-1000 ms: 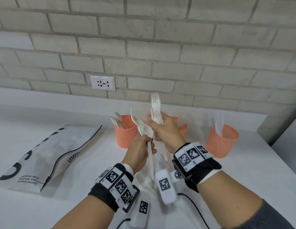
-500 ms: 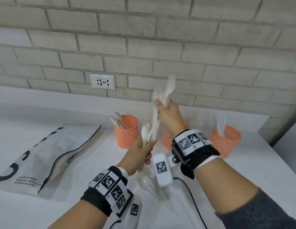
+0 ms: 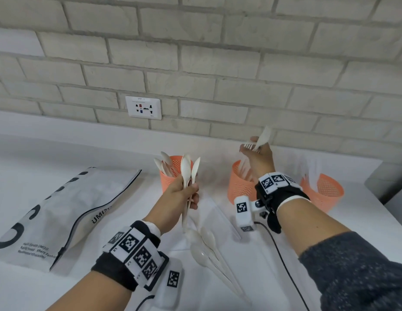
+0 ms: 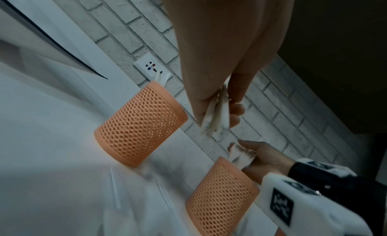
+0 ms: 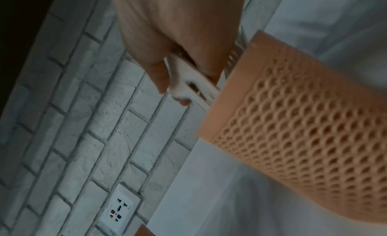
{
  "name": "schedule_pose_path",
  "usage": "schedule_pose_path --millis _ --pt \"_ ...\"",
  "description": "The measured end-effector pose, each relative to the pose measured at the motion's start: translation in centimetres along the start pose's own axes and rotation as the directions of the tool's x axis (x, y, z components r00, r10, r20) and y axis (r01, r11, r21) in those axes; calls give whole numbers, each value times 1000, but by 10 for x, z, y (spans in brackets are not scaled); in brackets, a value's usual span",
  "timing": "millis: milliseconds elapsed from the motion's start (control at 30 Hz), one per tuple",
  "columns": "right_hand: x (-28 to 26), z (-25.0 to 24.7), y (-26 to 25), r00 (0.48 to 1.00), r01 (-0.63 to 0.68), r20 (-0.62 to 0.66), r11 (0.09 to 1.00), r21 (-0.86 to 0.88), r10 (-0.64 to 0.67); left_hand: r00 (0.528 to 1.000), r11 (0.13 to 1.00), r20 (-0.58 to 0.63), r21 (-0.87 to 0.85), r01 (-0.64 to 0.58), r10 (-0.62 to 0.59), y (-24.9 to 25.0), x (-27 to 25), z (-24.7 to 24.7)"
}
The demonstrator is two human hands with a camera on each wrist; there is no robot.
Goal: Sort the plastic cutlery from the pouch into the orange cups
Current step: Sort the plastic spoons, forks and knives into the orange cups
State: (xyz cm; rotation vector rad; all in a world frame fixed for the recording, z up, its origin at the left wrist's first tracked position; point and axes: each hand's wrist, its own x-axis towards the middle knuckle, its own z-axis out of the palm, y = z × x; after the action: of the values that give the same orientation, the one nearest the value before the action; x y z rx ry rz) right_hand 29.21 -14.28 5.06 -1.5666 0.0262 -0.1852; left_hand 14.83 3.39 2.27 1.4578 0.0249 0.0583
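So the cutlery here is all that off-white, slightly cream plastic stuff, thin and a bit glossy. Using the middle orange cup (image 3: 240,187) as the reference: the right hand (image 3: 259,158) is directly above its rim, fingers curled around a small bunch of forks (image 3: 248,146), with what looks like a blurred knife or spoon tip poking up past the fingers. The forks run roughly vertical, tines up, handles heading down into that cup; the right wrist view shows the tines tucked against the palm right at the cup's edge. Left of the middle cup, the left hand (image 3: 181,196) is closed around a couple of spoons (image 3: 188,173), held upright with bowls on top and handles hanging below the fist. Just behind that hand is the left orange cup (image 3: 167,179), already holding a few spoons that lean bowl-up toward the left. A third orange cup (image 3: 324,191) sits to the right of the middle one with some blurry white pieces in it, can't tell which kind. In front of the middle cup, a loose pile of spoons (image 3: 206,250) lies flat on the white table (image 3: 330,223), bowls pointing back toward the cups, handles running diagonally toward the viewer. The pouch (image 3: 49,216), grey-white with black lettering, lies flat far left of everything.
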Motion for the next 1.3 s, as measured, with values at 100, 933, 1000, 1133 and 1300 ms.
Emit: schedule_pose_path --millis 100,933,1000,1133,1300 --pt "-3 0 -6 996 90 -15 987 -130 -92 998 995 3 76 -61 61 0 4 -5" --pt "-35 123 -34 993 117 -46 888 444 -108 954 843 -279 534 60 108 6 39 -69" --pt "-35 126 -27 991 134 -54 901 413 -123 971 850 -236 517 105 24 -2 40 -61" --pt "-42 135 -4 986 135 84 984 116 -145 957 900 -287 427 86 44 -9 48 -59" --pt "-43 134 11 938 221 328 921 -321 -111 957 900 -279 433 51 80 -12 50 -60"
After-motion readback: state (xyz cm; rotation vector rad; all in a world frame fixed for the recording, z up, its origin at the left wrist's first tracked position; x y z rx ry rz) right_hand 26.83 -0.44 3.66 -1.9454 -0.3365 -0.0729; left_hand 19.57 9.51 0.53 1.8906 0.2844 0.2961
